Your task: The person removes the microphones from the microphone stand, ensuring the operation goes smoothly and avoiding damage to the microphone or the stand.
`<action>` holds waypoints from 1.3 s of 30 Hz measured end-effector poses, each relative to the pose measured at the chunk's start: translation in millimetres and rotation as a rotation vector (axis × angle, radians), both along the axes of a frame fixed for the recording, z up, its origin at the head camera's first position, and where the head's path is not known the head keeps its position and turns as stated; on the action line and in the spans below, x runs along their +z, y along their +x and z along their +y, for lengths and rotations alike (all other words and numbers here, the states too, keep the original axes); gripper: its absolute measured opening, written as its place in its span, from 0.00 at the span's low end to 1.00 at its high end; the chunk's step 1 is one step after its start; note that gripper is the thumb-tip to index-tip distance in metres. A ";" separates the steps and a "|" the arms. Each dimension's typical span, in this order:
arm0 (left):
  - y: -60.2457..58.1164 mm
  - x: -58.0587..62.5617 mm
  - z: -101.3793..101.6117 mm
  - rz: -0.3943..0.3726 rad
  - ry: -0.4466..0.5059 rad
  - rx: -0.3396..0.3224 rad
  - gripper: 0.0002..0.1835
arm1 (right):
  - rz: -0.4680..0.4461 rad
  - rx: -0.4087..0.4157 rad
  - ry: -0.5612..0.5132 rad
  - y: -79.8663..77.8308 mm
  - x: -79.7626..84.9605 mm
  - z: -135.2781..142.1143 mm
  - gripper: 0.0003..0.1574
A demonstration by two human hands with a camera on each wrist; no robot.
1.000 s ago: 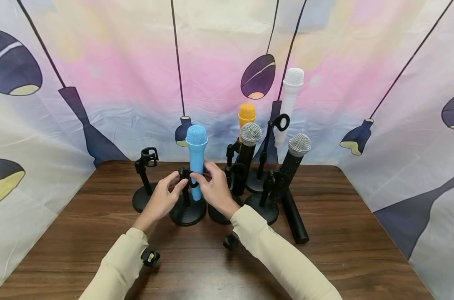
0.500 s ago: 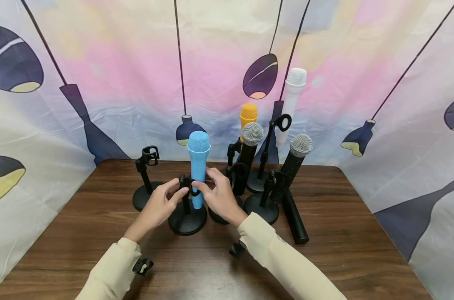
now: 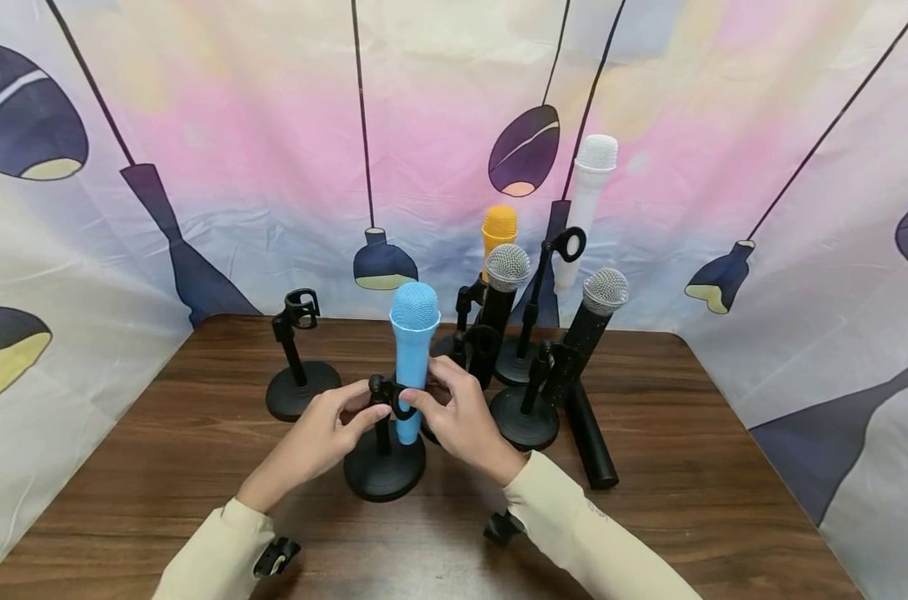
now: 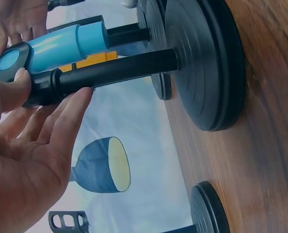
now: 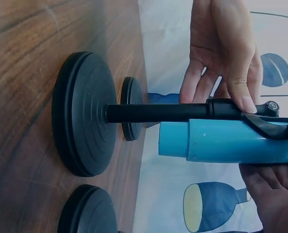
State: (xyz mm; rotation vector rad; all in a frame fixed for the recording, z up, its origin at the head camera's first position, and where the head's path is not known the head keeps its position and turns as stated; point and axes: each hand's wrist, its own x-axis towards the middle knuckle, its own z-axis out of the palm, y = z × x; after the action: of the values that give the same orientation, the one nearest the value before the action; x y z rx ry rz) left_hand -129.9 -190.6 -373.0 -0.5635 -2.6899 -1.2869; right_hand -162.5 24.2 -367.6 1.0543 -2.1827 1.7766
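Observation:
A light blue microphone [image 3: 415, 333] stands upright, slightly tilted, in the ring clip of a black microphone stand [image 3: 383, 473] near the middle of the table. My left hand [image 3: 315, 437] pinches the top of the pole below the clip, thumb in front and fingers behind, as the left wrist view also shows. At the clip, my right hand [image 3: 465, 417] grips the microphone, its thumb on the ring and its fingers behind the handle. In the right wrist view the blue handle's lower end [image 5: 174, 139] hangs beside the pole, apart from the round base [image 5: 85, 116].
Left of my hands is a stand with a bare clip [image 3: 301, 392]. To the right are black microphones with silver heads [image 3: 606, 290], a yellow microphone [image 3: 500, 227], a white microphone [image 3: 589, 183] and several stands. A black cylinder [image 3: 591, 433] lies on the table [image 3: 679, 500].
Both hands have brought the stand and blue microphone nearer to me and slightly right. The microphone sits lower in the head view. The other stands and microphones have stayed put.

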 end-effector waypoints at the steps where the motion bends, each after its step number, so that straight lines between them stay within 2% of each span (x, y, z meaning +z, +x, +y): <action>1: 1.0 0.3 1.3 0.003 -0.006 -0.010 0.12 | -0.005 0.003 -0.004 1.7 -0.1 2.0 0.23; 8: 7.3 2.0 9.1 0.025 -0.043 -0.070 0.11 | -0.028 0.033 -0.018 11.0 -0.4 16.2 0.22; 16: 9.5 1.1 25.2 0.047 -0.015 -0.133 0.07 | -0.045 0.011 -0.016 17.5 2.4 36.5 0.20; 23: 13.8 -2.5 34.8 0.066 0.017 -0.145 0.04 | -0.022 0.016 0.013 20.7 1.3 48.3 0.20; 33: 16.4 -6.7 57.4 0.073 0.029 -0.149 0.06 | -0.035 -0.001 0.025 25.3 -0.5 71.5 0.22; 39: 12.8 -6.0 71.4 0.065 0.044 -0.165 0.11 | -0.023 -0.024 0.022 24.6 -1.0 86.6 0.22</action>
State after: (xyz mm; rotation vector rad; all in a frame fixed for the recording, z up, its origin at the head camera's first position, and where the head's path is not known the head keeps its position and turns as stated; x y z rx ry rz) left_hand -117.1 -119.2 -379.0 -0.8217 -2.6024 -1.3369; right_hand -137.9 110.9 -368.6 1.0126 -2.2234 1.7670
